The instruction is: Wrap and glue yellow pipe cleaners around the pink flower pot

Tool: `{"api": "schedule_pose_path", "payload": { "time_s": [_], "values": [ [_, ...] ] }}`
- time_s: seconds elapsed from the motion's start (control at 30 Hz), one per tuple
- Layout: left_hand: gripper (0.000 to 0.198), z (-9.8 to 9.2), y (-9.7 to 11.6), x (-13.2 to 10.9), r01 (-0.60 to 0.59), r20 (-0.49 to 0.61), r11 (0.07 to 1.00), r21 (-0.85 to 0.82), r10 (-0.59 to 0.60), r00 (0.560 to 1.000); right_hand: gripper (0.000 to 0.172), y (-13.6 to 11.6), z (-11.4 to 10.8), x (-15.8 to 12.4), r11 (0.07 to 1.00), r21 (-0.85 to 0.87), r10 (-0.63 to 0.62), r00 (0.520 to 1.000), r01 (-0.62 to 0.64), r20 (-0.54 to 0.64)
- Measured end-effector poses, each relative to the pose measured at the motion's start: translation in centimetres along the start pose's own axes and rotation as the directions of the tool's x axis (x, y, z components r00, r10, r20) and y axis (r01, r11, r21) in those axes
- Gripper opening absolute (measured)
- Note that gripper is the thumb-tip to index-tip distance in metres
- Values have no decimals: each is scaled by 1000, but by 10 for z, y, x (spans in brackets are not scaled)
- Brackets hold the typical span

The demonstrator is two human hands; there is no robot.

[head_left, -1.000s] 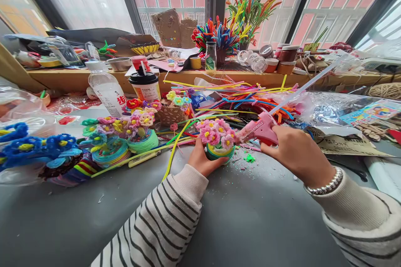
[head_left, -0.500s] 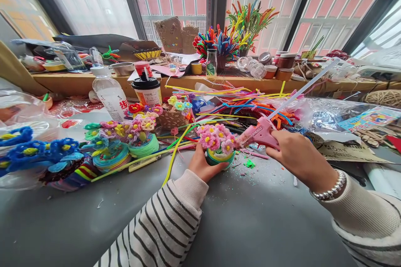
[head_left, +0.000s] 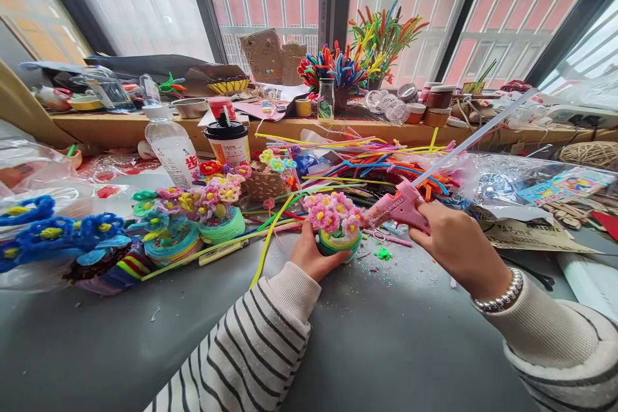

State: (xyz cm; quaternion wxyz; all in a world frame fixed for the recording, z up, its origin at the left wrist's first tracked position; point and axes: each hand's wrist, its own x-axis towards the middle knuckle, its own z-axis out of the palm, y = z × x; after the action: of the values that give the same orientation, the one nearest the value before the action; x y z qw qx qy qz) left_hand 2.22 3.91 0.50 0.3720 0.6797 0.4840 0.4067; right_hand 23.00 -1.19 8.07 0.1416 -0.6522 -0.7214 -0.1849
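Note:
My left hand is wrapped round a small pipe-cleaner pot of green and yellow coils, topped with pink flowers, standing on the grey table. My right hand grips a pink glue gun with a long clear glue stick sticking out behind it. The gun's nozzle points left and sits right at the pink flowers on the pot's right side.
Finished flower pots and blue pipe-cleaner flowers lie to the left. Loose coloured pipe cleaners are piled behind. A water bottle, a lidded cup and jars line the wooden sill. Green scraps lie by the pot.
The view has tilted a little, so everything sits slightly lower in the picture. Both hands, the pot and the glue gun keep the same positions relative to each other.

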Motion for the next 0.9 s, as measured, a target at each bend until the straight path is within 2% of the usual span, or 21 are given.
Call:
{"api": "schedule_pose_path", "payload": {
  "time_s": [0.23, 0.37, 0.47, 0.53, 0.63, 0.77, 0.9],
  "values": [
    [79, -1, 0, -1, -4, -3, 1000, 20, 4, 1000, 14, 1, 8, -6, 993, 107, 50, 997, -43, -64],
    [80, -1, 0, -1, -50, -24, 999, -3, 50, 998, 22, 5, 17, -10, 991, 128, 67, 990, -51, -123],
    [80, 0, -1, -1, -54, -50, 999, 2, 54, 997, 30, 11, 25, -11, 976, 156, 177, 973, -154, -149],
    [81, 1, -4, -1, -38, -54, 999, 10, 39, 998, 35, 16, 29, -13, 937, 214, 305, 945, -276, -121],
    [82, 3, -11, -1, -64, -105, 998, 9, 64, 992, 40, 25, 33, -18, 852, 308, 450, 893, -423, -19],
    [81, 0, -13, -2, -84, -229, 983, 163, 120, 966, 42, 34, 35, -32, 797, 340, 496, 862, -499, 103],
    [88, -9, -4, -5, -35, -252, 959, 280, 108, 962, 40, 32, 35, -51, 763, 301, 539, 820, -572, 190]
  ]
}}
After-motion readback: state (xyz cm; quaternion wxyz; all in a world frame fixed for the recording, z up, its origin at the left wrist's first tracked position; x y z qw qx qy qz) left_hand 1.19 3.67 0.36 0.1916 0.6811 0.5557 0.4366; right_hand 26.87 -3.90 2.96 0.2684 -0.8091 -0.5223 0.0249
